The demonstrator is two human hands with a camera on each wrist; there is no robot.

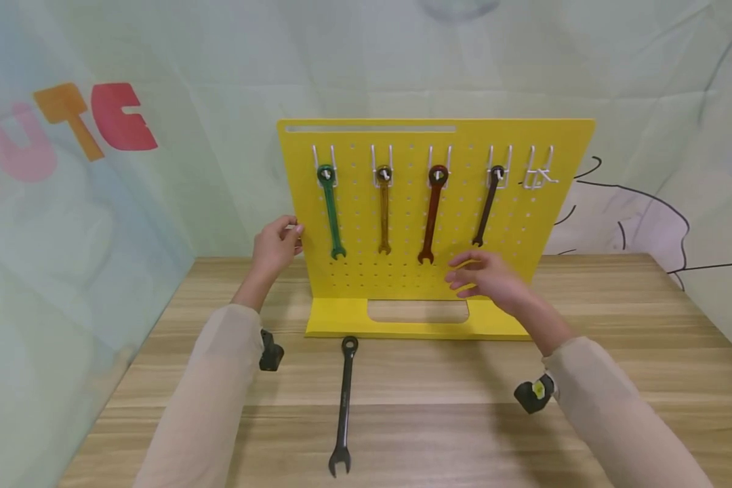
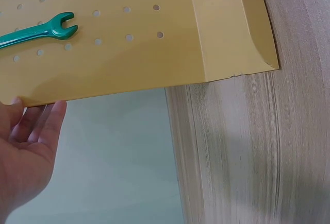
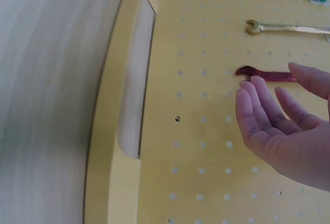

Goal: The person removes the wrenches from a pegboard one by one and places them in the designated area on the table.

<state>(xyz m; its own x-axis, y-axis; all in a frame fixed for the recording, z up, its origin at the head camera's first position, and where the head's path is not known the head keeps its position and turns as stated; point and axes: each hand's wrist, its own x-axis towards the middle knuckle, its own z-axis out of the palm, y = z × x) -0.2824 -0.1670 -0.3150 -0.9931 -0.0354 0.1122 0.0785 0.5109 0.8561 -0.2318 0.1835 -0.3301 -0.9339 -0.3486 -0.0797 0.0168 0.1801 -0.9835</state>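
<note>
A yellow pegboard (image 1: 354, 278) stands on the table with several wrenches hung on its hooks: a green wrench (image 1: 332, 217), a gold wrench (image 1: 384, 217), a red wrench (image 1: 431, 220) and a dark wrench (image 1: 486, 210). My left hand (image 1: 276, 244) pinches the board's left edge, thumb in front and fingers behind, as the left wrist view shows. My right hand (image 1: 488, 276) is in front of the board, fingers loosely bent and holding nothing, near the lower ends of the red and dark wrenches. In the right wrist view its fingertips (image 3: 247, 91) overlap the red wrench's jaw end.
A black combination wrench (image 1: 344, 407) lies on the wooden table (image 1: 427, 407) before the board. At the board's upper right is a white hook (image 1: 539, 173) with no wrench on it. A printed cloth (image 1: 219, 135) hangs behind the table.
</note>
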